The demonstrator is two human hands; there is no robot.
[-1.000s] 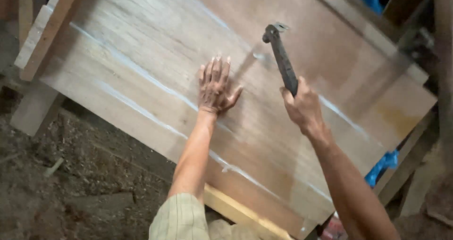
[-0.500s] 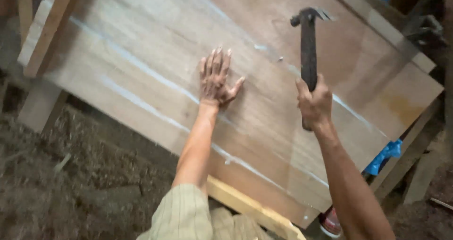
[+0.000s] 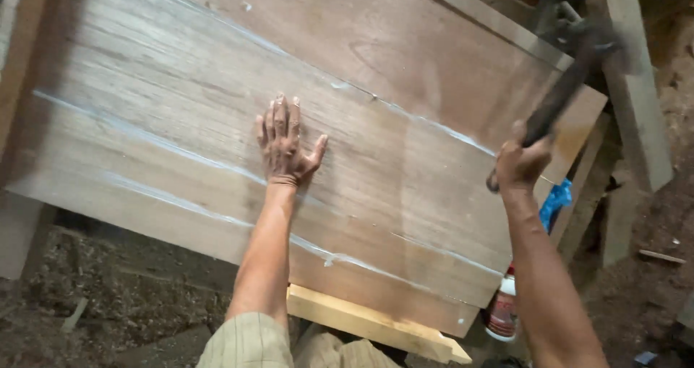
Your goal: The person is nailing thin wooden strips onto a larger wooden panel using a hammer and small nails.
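left hand (image 3: 283,142) lies flat, fingers spread, on the plywood sheet (image 3: 405,71); right hand (image 3: 522,164) fisted around a raised hammer (image 3: 567,86) at right; dirt floor (image 3: 123,296) near.

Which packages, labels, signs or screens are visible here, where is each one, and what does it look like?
Small bottle: on the ground under the lower right edge of the wooden board, beside the right forearm; white top, red and white label.
Blue plastic wrapping: behind the board's right edge, crumpled; what it is cannot be told.
No signs or screens.
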